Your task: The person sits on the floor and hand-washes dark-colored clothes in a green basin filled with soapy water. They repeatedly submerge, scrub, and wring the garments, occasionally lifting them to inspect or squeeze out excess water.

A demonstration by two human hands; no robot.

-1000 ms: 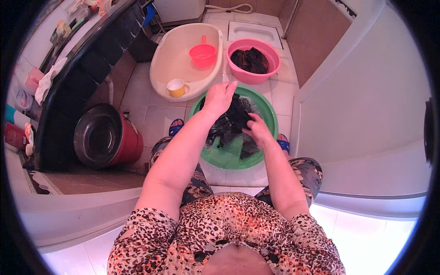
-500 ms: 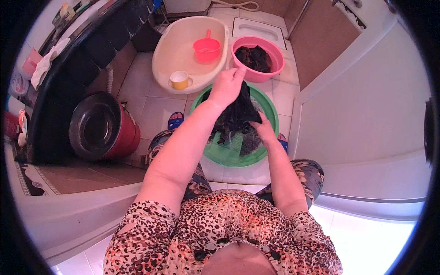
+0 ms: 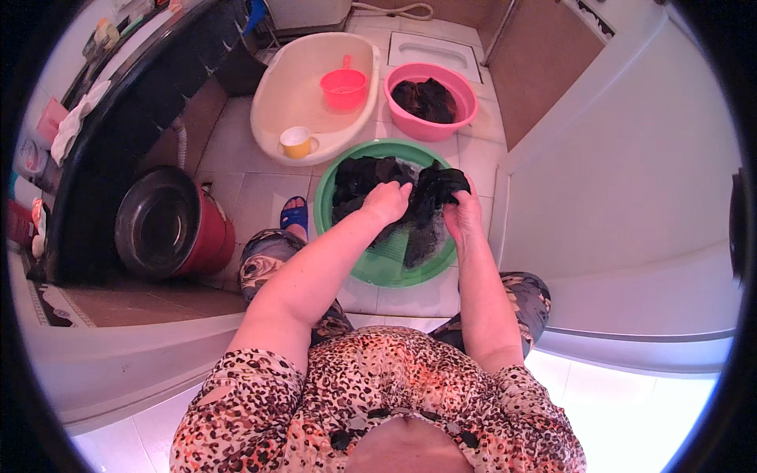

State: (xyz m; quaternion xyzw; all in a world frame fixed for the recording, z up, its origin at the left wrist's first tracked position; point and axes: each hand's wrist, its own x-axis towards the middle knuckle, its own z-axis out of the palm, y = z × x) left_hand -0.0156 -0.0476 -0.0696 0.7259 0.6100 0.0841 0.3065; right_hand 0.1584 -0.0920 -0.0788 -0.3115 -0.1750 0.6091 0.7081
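A round green basin [image 3: 326, 242] with a ribbed washboard part [image 3: 392, 254] stands between my feet, holding sudsy water and dark wet cloth. My right hand [image 3: 464, 210] is closed around a bunched black garment [image 3: 435, 189] near the basin's right side. Over the basin's middle, my left hand [image 3: 387, 202] has its fingers curled shut on the same black garment. More dark cloth [image 3: 359, 180] lies in the basin to the left, partly under my left hand. Where one piece of cloth ends and another begins is hard to make out.
Beyond the basin stand a cream baby bathtub [image 3: 266, 110] with a red dipper [image 3: 344, 92] and a yellow cup [image 3: 296, 142], and a pink basin [image 3: 465, 110] of dark clothes. A red bucket [image 3: 217, 235] topped by a dark basin [image 3: 160, 225] is at left. A white door [image 3: 615, 197] borders the right.
My left hand has come down from above the basin's far rim to its middle. My right hand has risen slightly, and the stretched garment is now bunched near it.
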